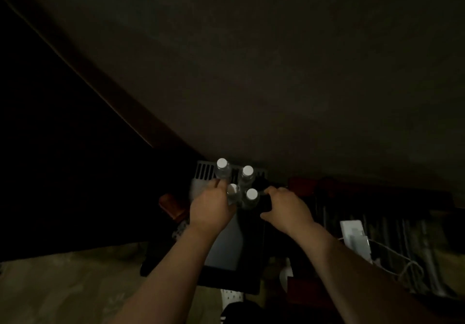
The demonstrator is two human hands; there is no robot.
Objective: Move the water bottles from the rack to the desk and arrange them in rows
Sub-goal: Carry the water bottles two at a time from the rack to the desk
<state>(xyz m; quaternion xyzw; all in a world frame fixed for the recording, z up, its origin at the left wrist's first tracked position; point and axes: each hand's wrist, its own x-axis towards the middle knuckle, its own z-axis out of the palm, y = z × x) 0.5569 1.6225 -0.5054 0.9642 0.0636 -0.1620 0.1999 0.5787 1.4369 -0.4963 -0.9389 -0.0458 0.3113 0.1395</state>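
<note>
Reaching into dim light, the left hand curls its grip around a water bottle; the right hand grips another. Two bottles stand behind on the slotted rack.

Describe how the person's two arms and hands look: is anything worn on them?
Both forearms are bare as far as the picture shows: no sleeves in view. The left hand and the right hand wear no gloves. No watch, bracelet or ring can be seen on the wrists or fingers, though the scene is very dim, so small items could escape notice.
</note>
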